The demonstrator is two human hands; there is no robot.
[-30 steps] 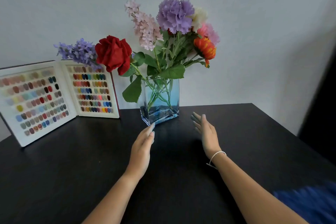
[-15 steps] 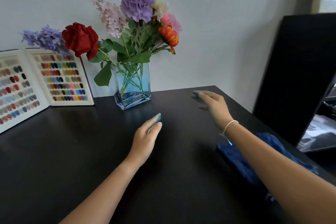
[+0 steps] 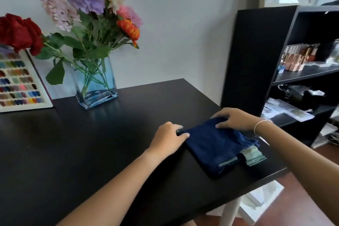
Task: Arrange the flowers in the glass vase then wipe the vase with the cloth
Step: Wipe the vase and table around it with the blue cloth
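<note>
My left hand [image 3: 167, 138] pinches a corner of the blue cloth [image 3: 214, 145], right hand [image 3: 236, 119] grips its far edge, centre-right of frame. Vase [image 3: 95, 82] sits upper left.

No readable text, labels or numbers anywhere.

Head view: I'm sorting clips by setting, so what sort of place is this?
Probably a nail salon: a nail-colour swatch board stands on the table, and the black shelf unit holds small boxed products.
</note>
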